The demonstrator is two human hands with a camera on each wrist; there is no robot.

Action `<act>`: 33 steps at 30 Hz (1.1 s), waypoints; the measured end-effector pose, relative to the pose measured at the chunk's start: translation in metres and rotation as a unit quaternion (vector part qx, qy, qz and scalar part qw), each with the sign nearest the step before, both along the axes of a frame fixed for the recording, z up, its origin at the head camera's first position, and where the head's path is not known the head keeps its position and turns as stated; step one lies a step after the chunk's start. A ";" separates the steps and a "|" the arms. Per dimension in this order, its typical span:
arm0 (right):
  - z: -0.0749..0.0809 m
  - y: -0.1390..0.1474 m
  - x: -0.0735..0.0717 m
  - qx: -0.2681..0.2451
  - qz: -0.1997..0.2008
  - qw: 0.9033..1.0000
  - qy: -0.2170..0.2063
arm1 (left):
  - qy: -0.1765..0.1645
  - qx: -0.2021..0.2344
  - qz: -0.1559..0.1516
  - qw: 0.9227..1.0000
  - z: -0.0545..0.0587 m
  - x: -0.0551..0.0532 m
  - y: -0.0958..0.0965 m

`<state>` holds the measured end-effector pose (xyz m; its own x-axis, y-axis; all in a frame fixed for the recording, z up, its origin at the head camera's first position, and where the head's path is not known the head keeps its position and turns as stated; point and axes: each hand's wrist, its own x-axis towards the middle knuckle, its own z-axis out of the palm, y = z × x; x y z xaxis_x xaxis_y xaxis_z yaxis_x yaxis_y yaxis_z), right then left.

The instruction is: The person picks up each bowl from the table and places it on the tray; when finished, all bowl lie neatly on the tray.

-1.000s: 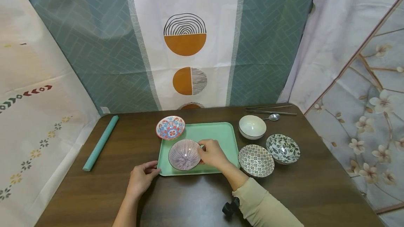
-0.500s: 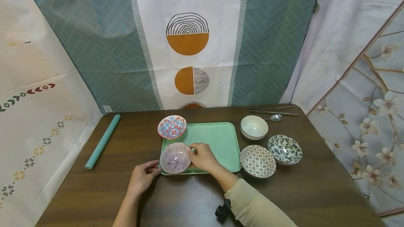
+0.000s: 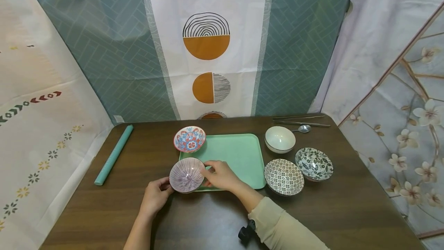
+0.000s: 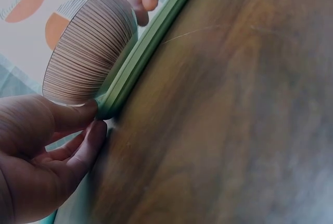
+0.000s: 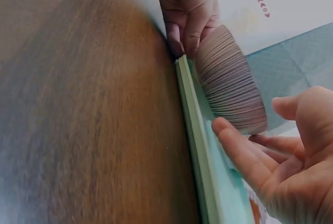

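Note:
A bowl with thin purple lines (image 3: 187, 175) stands on the front left corner of the mint green tray (image 3: 239, 161). My left hand (image 3: 156, 197) pinches that tray corner; in the left wrist view its thumb (image 4: 78, 115) lies on the rim, close by the bowl. At the bowl's right side is my right hand (image 3: 220, 175). Its fingers (image 5: 244, 156) reach straight to the bowl's lower side, while the thumb is apart from the rim in the right wrist view. A red and blue patterned bowl (image 3: 189, 139) is at the tray's back left corner.
Right of the tray are a plain white bowl (image 3: 280, 139), a brown-patterned bowl (image 3: 284, 177) and a leaf-patterned bowl (image 3: 313, 164). A spoon (image 3: 304, 128) and chopsticks (image 3: 301, 122) lie behind them. A green roll (image 3: 113, 155) lies at the left.
My right hand has moved the purple-lined bowl left across the tray to its front left corner, and the thumb is now off its rim. My left hand stays at the tray corner.

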<state>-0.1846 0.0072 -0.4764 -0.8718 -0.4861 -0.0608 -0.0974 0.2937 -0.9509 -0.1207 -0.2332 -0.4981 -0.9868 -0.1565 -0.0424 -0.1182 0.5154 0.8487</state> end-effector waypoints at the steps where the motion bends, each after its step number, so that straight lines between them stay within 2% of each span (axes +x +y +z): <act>1: 0.001 0.002 0.001 0.004 0.000 1.000 0.004 | -0.001 -0.001 0.002 1.000 0.000 0.000 0.000; 5: 0.009 0.014 0.005 0.016 -0.001 0.999 0.033 | -0.007 0.001 0.005 1.000 -0.001 0.001 0.000; 13: 0.041 0.054 0.016 0.009 -0.010 0.995 0.095 | -0.021 0.024 0.004 0.999 -0.001 0.002 0.001; 20: 0.064 0.103 0.012 0.060 -0.064 0.984 0.157 | -0.023 0.028 0.008 0.999 -0.001 0.002 0.000; 27: 0.067 0.159 0.004 0.069 -0.121 0.971 0.194 | -0.017 0.025 0.009 1.000 -0.002 0.001 0.000; 31: 0.064 0.191 0.000 0.088 -0.169 0.958 0.213 | -0.017 0.028 0.009 0.999 -0.002 0.001 0.000; 33: 0.062 0.206 -0.001 0.107 -0.192 0.947 0.234 | -0.015 0.030 0.009 0.999 -0.001 0.001 -0.001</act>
<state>-0.1859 0.2130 -0.4147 -0.9374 -0.1476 0.3154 -0.3409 0.5741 -0.7445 -0.1200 -0.2337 -0.4994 -0.9820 -0.1697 -0.0824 -0.1530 0.4609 0.8741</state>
